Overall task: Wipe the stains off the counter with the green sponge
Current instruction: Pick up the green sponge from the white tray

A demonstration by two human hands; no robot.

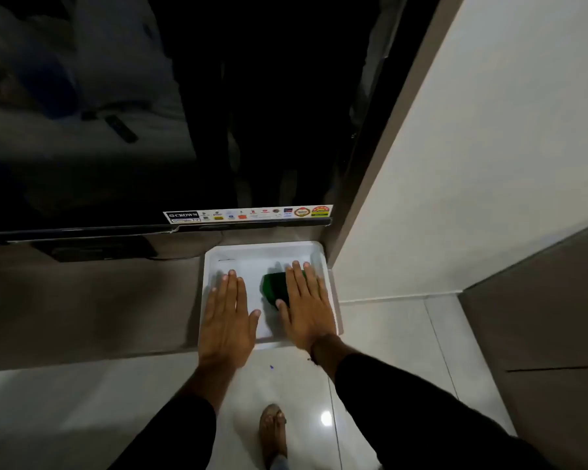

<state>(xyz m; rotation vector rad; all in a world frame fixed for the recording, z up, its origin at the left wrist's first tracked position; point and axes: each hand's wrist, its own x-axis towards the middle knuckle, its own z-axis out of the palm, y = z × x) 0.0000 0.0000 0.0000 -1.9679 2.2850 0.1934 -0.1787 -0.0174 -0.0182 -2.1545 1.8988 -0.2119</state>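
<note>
A white tray (265,251) lies on the dark grey counter (89,300), at its right end under the TV. A green sponge (275,287) rests inside the tray, right of its middle. My right hand (304,310) lies flat over the sponge's right part, fingers extended and close together, thumb touching its near edge. My left hand (228,317) lies flat, palm down, on the tray's left part, fingers spread a little and holding nothing. A faint dark mark (226,260) shows near the tray's far left corner.
A large black TV (150,130) with a sticker strip (248,213) stands just behind the tray. A white wall (472,164) rises on the right, with a grey cabinet (540,317) further right. Glossy white floor tiles (82,418) and my bare foot (273,432) lie below.
</note>
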